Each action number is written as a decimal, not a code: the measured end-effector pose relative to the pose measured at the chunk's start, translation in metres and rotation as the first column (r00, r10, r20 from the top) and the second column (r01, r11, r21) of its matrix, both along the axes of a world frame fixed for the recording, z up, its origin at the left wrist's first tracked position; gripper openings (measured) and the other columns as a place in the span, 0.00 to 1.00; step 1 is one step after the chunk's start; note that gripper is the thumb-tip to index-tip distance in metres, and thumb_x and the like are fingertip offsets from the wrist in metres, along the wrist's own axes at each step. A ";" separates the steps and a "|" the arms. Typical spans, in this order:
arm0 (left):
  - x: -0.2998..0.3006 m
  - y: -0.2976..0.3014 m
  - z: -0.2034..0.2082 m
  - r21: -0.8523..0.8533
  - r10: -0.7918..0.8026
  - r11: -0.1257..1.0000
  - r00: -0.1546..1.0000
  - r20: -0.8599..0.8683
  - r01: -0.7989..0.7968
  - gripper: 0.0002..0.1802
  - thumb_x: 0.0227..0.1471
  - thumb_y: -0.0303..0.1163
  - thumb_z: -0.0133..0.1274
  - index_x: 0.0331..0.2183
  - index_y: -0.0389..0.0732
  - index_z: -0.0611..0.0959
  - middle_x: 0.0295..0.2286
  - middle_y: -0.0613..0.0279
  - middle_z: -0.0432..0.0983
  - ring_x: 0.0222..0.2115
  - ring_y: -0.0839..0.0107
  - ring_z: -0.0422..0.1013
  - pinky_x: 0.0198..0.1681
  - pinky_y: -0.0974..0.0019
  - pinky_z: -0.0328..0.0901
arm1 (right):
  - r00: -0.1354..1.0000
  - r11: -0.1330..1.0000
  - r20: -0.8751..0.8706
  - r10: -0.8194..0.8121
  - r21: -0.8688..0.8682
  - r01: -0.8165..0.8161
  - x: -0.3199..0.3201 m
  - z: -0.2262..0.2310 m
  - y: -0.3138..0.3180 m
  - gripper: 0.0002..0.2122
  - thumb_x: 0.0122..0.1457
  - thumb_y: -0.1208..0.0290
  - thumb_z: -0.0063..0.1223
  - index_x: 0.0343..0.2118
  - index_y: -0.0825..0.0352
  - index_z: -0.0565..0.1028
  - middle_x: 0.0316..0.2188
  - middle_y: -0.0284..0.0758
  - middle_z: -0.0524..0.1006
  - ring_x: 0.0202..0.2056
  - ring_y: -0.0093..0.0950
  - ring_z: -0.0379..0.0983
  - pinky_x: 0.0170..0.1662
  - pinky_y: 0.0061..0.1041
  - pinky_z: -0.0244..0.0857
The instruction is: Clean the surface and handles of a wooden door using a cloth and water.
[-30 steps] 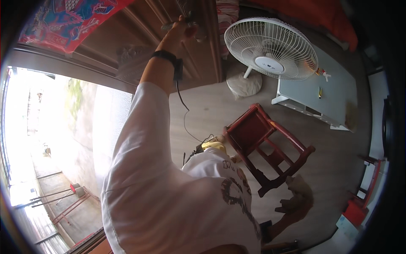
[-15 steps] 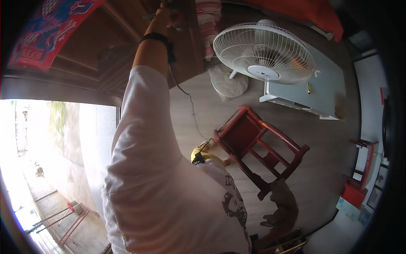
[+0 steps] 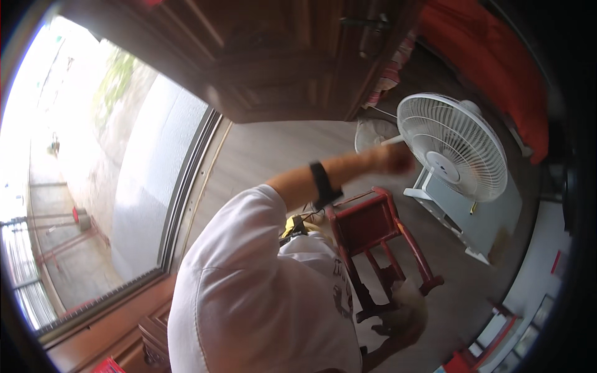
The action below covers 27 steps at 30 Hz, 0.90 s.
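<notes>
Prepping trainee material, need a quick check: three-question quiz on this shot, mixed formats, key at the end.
1. Multiple choice: in the picture, the blurred left hand shows right beside what?
A) the door handle
B) the fan
C) the orange-red cloth

2. True or false: the left hand is gripping the door handle.

3. Fill in the colour: the chair next to the right hand is dark ____.

Key: 1. B; 2. False; 3. red

open floor (image 3: 267,146) between brown door (image 3: 273,78) and red chair (image 3: 362,233), white fan (image 3: 443,166) an obstacle at right
</notes>
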State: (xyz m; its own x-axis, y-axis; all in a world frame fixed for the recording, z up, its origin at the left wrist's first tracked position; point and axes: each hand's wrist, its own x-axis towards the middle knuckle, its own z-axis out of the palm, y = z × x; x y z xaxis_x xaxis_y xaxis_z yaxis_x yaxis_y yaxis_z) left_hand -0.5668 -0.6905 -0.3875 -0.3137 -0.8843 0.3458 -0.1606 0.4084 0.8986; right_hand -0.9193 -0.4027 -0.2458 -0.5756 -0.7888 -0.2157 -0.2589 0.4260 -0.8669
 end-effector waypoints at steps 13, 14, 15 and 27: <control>-0.142 0.127 0.007 0.433 -0.102 0.565 0.580 -0.808 0.702 0.19 0.39 0.33 0.54 0.38 0.40 0.74 0.35 0.58 0.71 0.36 0.67 0.67 0.45 0.65 0.59 | 0.688 0.780 -0.424 0.589 0.076 -0.621 0.090 0.020 -0.040 0.14 0.44 0.72 0.54 0.35 0.70 0.69 0.30 0.39 0.70 0.32 0.29 0.66 0.37 0.29 0.59; -0.153 0.120 -0.027 0.435 -0.212 0.711 0.759 -0.616 0.552 0.19 0.40 0.33 0.53 0.37 0.40 0.74 0.35 0.57 0.71 0.37 0.66 0.67 0.45 0.65 0.59 | 0.697 0.781 -0.375 0.612 0.142 -0.609 0.080 0.017 -0.038 0.13 0.43 0.73 0.54 0.34 0.69 0.70 0.29 0.38 0.70 0.31 0.28 0.66 0.36 0.26 0.59; -0.157 0.112 -0.058 0.346 -0.264 0.865 0.916 -0.302 0.363 0.18 0.40 0.33 0.53 0.37 0.39 0.74 0.35 0.56 0.71 0.37 0.66 0.67 0.45 0.65 0.59 | 0.704 0.772 -0.322 0.633 0.206 -0.601 0.073 0.014 -0.037 0.11 0.43 0.74 0.53 0.32 0.69 0.70 0.28 0.38 0.69 0.31 0.27 0.65 0.35 0.24 0.58; -0.171 0.181 0.164 -0.257 -0.223 0.893 0.858 0.462 0.370 0.21 0.36 0.37 0.50 0.36 0.37 0.74 0.37 0.54 0.66 0.40 0.57 0.62 0.41 0.60 0.59 | 0.473 0.952 0.863 0.177 -0.272 0.141 0.020 -0.059 -0.050 0.14 0.52 0.68 0.42 0.41 0.68 0.68 0.40 0.35 0.70 0.43 0.32 0.65 0.48 0.33 0.55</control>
